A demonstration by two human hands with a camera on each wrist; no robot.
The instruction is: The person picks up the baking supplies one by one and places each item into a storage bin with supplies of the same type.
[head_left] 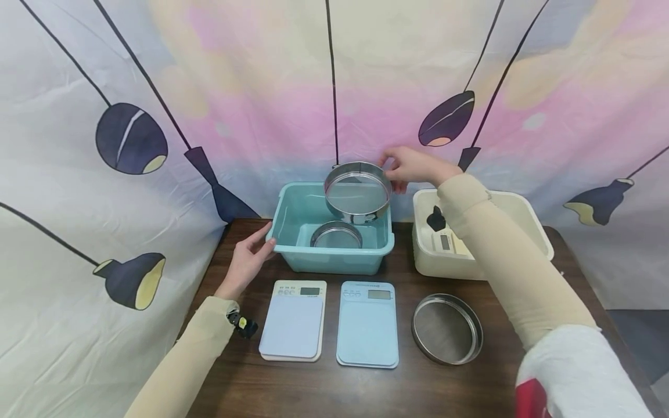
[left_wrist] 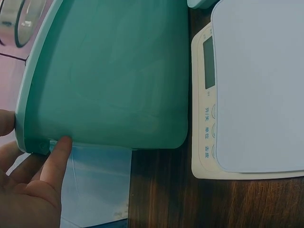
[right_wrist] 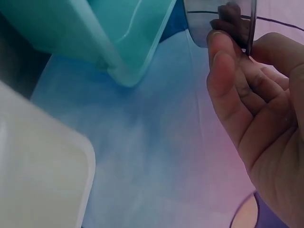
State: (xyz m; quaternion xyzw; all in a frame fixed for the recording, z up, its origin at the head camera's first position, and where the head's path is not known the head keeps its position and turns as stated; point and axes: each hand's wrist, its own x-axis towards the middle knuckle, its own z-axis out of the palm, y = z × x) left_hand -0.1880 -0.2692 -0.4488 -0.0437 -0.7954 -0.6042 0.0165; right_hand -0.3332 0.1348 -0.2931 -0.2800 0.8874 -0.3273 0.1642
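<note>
My right hand (head_left: 415, 165) pinches the rim of a round metal sieve (head_left: 360, 219), tilted above the turquoise basin (head_left: 331, 259). In the right wrist view, fingers and thumb meet on the sieve's edge (right_wrist: 252, 26). A second sieve (head_left: 337, 239) lies inside the basin. My left hand (head_left: 248, 258) holds the basin's left front corner; the left wrist view shows its fingers against the rim (left_wrist: 23, 109). In front lie a cream kitchen scale (head_left: 291, 325) and a pale blue kitchen scale (head_left: 368, 328). A third sieve (head_left: 447, 329) rests on the table to their right.
A cream basin (head_left: 444, 268) stands right of the turquoise one, partly covered by my right arm; a small item with a display (head_left: 445, 241) is inside. Everything stands on a dark wooden table (head_left: 407, 392). A printed cloth (head_left: 251, 87) hangs directly behind.
</note>
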